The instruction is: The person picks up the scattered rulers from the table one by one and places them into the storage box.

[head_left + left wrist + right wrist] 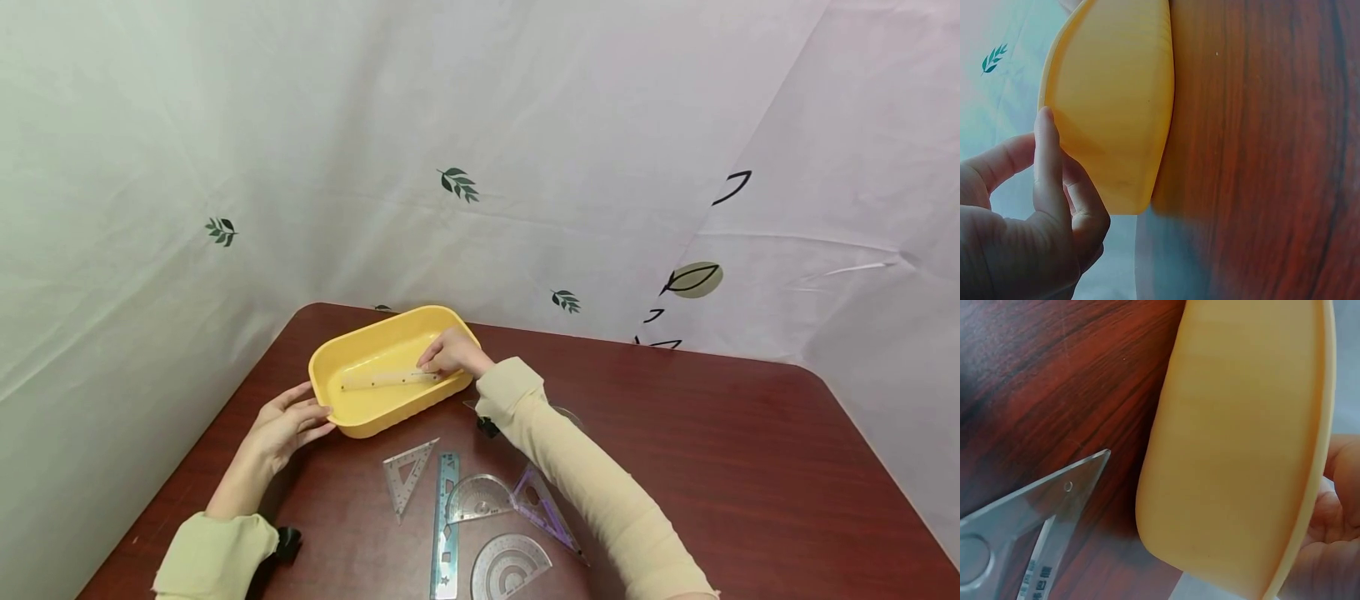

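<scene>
The left hand holds the near left end of a yellow plastic tray, its fingers slightly parted, with one fingertip at the rim and another finger bent against the outer wall; the thumb's exact place is hard to make out. The tray, set at a slant toward the back left of the dark red wooden table, looks light and fairly stiff, with smooth walls, so the raised lip is likely the surest place to grip it. Inside it a clear ruler stretches lengthwise, its left end toward the left hand. It is probably very light, thin and a little springy, slick on its faces and liable to crack if bent hard; a pinch across the two long edges near one end should suit it. Just outside the tray's near side lies a clear set square, then a blue ruler with cut-out shapes. Farther back, the right hand reaches over the tray's right part, thumb and fingers drawn close together, pinching the clear ruler near its right end, though the contact is partly covered. Nearer the viewer are a clear small protractor touching the blue ruler, a larger protractor and, beside the right sleeve, a purple-edged set square.
</scene>
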`<state>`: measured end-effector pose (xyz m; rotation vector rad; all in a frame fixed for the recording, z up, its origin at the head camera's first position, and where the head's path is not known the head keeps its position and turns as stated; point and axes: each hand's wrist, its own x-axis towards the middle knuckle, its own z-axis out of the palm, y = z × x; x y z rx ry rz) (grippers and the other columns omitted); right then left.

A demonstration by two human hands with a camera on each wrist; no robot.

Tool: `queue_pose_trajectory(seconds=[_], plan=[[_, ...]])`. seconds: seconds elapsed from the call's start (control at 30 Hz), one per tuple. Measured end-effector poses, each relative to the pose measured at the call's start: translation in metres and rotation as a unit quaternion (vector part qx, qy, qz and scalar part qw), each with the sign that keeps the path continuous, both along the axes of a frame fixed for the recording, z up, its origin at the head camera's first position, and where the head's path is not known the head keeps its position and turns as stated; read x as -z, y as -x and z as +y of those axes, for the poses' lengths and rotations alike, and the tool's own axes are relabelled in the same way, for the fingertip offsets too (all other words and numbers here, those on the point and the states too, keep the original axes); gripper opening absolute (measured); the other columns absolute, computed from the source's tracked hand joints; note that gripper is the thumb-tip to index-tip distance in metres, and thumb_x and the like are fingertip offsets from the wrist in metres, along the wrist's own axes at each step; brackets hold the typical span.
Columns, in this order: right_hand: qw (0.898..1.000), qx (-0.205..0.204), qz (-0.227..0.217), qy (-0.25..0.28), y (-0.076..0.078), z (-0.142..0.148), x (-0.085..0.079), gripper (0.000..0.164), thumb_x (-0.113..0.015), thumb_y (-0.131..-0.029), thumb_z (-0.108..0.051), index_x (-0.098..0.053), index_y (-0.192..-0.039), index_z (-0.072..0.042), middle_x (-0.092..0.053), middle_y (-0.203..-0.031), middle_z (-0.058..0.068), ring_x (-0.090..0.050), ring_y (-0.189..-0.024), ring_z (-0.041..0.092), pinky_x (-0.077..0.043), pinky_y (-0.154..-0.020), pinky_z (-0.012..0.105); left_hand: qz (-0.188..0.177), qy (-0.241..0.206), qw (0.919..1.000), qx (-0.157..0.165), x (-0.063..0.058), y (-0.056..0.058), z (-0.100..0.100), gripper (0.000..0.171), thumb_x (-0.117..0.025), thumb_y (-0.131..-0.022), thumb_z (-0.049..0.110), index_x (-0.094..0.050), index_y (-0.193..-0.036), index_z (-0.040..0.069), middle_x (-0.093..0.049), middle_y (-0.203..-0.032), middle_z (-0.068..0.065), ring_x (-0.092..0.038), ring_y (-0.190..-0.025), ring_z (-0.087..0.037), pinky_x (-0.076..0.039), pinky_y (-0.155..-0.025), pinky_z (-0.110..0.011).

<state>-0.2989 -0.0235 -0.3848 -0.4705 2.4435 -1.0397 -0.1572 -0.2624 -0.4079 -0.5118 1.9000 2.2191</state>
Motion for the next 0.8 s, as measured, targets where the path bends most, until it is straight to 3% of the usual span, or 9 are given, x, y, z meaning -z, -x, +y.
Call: queue_pose_trajectory(seconds=[0.43,0.6,0.8], plan=[[0.993,-0.003,0.07,-0.093,-0.002,-0.007,0.007,0.007,-0.073,-0.084,-0.01,-0.078,-0.087,-0.006,-0.075,-0.09,0.008,-0.051,-0.059,0.006,-0.04,-0.05,0.011,-0.001,0.001,1.0,0.002,0.0,0.001,0.001,0.088,-0.06,-0.09,-0.003,0.0,-0.153,0.002,-0.05,-0.12,-0.012,-0.067,-0.081,-0.006,-0.061,-0.075,-0.025],[0.985,-0.01,0.091,-0.145,-0.003,-0.011,0.008,0.008,-0.074,-0.085,-0.016,-0.079,-0.087,-0.011,-0.075,-0.09,0.001,-0.059,-0.077,0.01,-0.045,-0.062,0.013,0.002,-0.005,1.0,0.001,0.001,0.0,0.0,0.088,-0.06,-0.09,-0.004,0.0,-0.153,0.002,-0.054,-0.109,-0.003,-0.068,-0.081,-0.006,-0.061,-0.075,-0.025],[0.983,-0.003,0.083,-0.162,-0.005,-0.013,0.008,0.007,-0.074,-0.085,-0.016,-0.079,-0.086,-0.012,-0.074,-0.092,0.0,-0.063,-0.091,0.015,-0.051,-0.074,0.017,0.004,-0.005,1.0,0.003,0.001,0.0,-0.001,0.088,-0.061,-0.089,-0.003,0.0,-0.153,0.002,-0.055,-0.105,-0.001,-0.068,-0.082,-0.007,-0.061,-0.075,-0.025]])
